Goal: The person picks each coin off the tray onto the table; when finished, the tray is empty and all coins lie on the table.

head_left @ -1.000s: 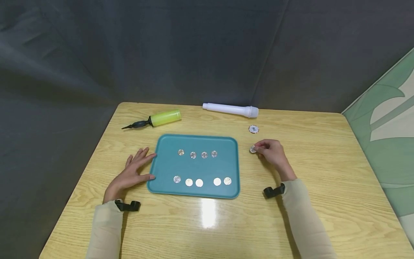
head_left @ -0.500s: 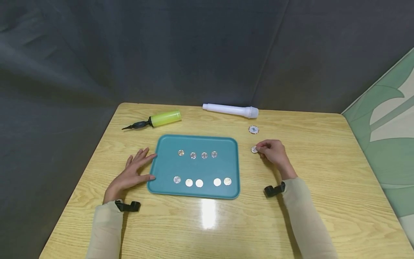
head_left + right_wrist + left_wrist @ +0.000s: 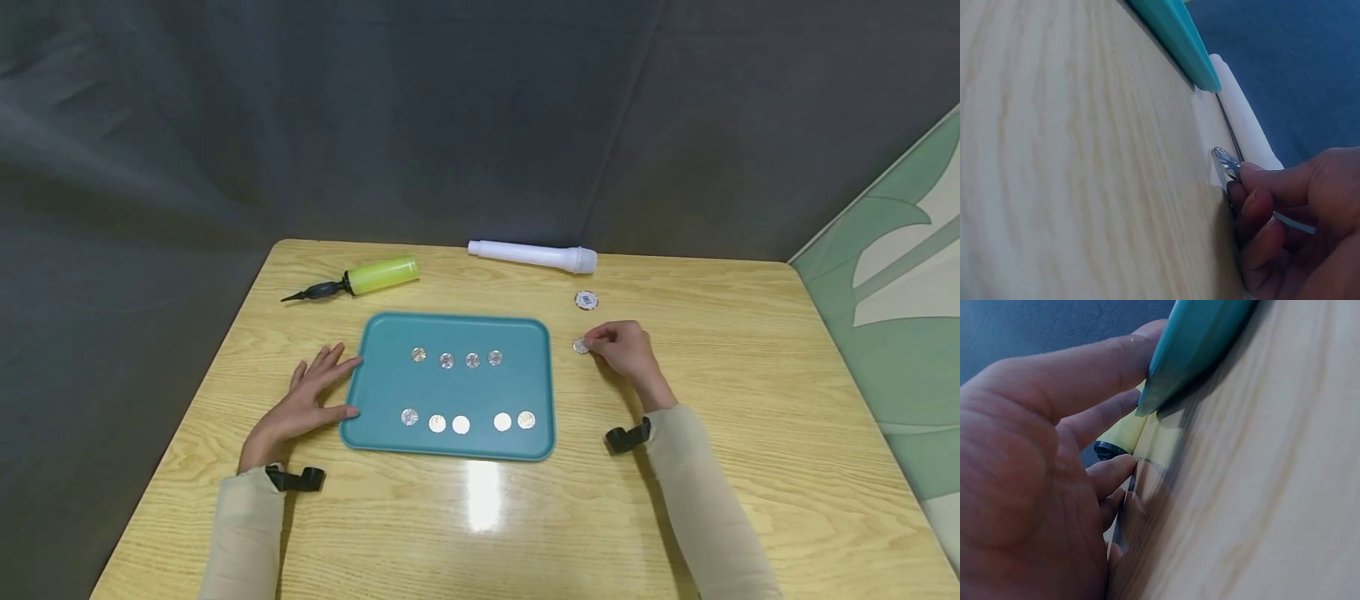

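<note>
My right hand (image 3: pixel 626 354) pinches a shiny silver coin (image 3: pixel 581 346) between thumb and fingertips, just right of the teal tray (image 3: pixel 450 450). In the right wrist view the coin (image 3: pixel 1227 162) is tilted, with a radiating pattern on its face, close over the wood. On the tray lie two rows of similar coins, such as a far-row coin (image 3: pixel 446 361) and a near-row coin (image 3: pixel 437 423). Spread out at the tray's left edge, my left hand (image 3: pixel 303 404) touches the rim with thumb and forefinger. From the left wrist, the tray's side (image 3: pixel 1191 350) shows against those fingertips.
A poker chip (image 3: pixel 587 300) lies beyond my right hand. Farther back is a white toy microphone (image 3: pixel 528 254). A yellow-green balloon pump (image 3: pixel 382 275) with a black nozzle sits behind the tray's left corner. Dark cloth (image 3: pixel 450 125) hangs behind the wooden table (image 3: pixel 375 533).
My right hand first shifts slightly right, then back left toward the tray, with the coin in its fingertips throughout. The left hand stays at the rim, and the coins on the tray keep their places.
</note>
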The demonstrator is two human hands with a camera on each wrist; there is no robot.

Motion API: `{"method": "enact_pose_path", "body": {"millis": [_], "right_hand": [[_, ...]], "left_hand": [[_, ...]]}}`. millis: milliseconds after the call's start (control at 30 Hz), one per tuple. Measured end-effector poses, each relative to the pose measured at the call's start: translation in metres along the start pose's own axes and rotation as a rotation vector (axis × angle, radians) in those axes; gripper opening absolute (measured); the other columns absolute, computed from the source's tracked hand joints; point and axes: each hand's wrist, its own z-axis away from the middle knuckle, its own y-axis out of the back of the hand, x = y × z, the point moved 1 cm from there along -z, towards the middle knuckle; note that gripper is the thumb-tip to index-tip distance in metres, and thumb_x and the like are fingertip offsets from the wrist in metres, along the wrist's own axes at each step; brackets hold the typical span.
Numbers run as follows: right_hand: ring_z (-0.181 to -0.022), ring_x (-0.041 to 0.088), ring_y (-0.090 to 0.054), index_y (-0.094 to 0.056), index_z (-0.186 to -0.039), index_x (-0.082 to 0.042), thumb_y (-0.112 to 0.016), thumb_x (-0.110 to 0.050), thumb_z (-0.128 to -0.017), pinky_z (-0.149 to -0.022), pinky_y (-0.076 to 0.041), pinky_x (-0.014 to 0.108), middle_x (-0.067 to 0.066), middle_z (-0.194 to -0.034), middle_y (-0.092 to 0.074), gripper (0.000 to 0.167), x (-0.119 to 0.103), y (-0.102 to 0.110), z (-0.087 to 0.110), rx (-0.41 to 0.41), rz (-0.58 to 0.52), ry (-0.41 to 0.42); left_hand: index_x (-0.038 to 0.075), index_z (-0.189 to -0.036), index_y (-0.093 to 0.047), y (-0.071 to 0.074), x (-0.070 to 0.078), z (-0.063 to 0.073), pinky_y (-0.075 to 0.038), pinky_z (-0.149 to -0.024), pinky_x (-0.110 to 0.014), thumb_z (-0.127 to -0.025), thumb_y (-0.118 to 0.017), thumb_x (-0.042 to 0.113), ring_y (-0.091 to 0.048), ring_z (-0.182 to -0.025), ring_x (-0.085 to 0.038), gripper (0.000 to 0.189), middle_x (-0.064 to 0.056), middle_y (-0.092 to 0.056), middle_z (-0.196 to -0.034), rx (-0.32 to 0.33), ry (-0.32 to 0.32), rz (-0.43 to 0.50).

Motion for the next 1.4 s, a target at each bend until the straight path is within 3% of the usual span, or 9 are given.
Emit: {"method": "enact_pose_path", "body": {"millis": [167,533,1133,1400], "right_hand": [[-0.069,0.013,-0.054,-0.075,-0.101,0.003,-0.064,-0.012,-0.097,-0.061,-0.045,0.022,0.015,-0.088,-0.072,0.018,-0.0042,-0.0039,-0.0003,0.024,0.041,0.021],[-0.080,0.021,-0.056,-0.076,-0.101,0.002,-0.064,-0.011,-0.097,-0.067,-0.044,0.024,0.019,-0.097,-0.073,0.017,-0.0066,-0.0063,0.0012,0.058,0.091,0.063],[-0.078,0.020,-0.057,-0.077,-0.100,0.001,-0.064,-0.012,-0.097,-0.066,-0.043,0.023,0.020,-0.100,-0.075,0.018,-0.0064,-0.0061,0.0031,0.073,0.092,0.050],[-0.090,0.024,-0.062,-0.075,-0.105,0.000,-0.063,-0.014,-0.099,-0.074,-0.045,0.024,0.020,-0.107,-0.074,0.020,-0.0056,-0.0010,0.0052,0.053,0.063,0.057]], "left_hand": [[0.016,-0.156,-0.038,0.0001,-0.0005,0.0003,0.016,-0.120,-0.065,-0.085,-0.079,0.028,0.009,-0.158,-0.041,0.083,-0.018,-0.006,-0.170,0.004,-0.002,-0.001],[0.015,-0.156,-0.039,0.0010,-0.0006,0.0005,0.014,-0.120,-0.067,-0.086,-0.078,0.027,0.008,-0.157,-0.043,0.081,-0.019,-0.007,-0.170,0.009,-0.024,-0.018],[0.017,-0.156,-0.038,0.0003,-0.0017,0.0004,0.015,-0.121,-0.066,-0.085,-0.079,0.028,0.008,-0.158,-0.041,0.082,-0.017,-0.007,-0.170,0.011,-0.009,-0.024],[0.016,-0.156,-0.038,0.0004,-0.0014,0.0005,0.016,-0.121,-0.065,-0.086,-0.079,0.028,0.010,-0.158,-0.040,0.082,-0.017,-0.006,-0.171,0.002,-0.001,-0.008]]}}
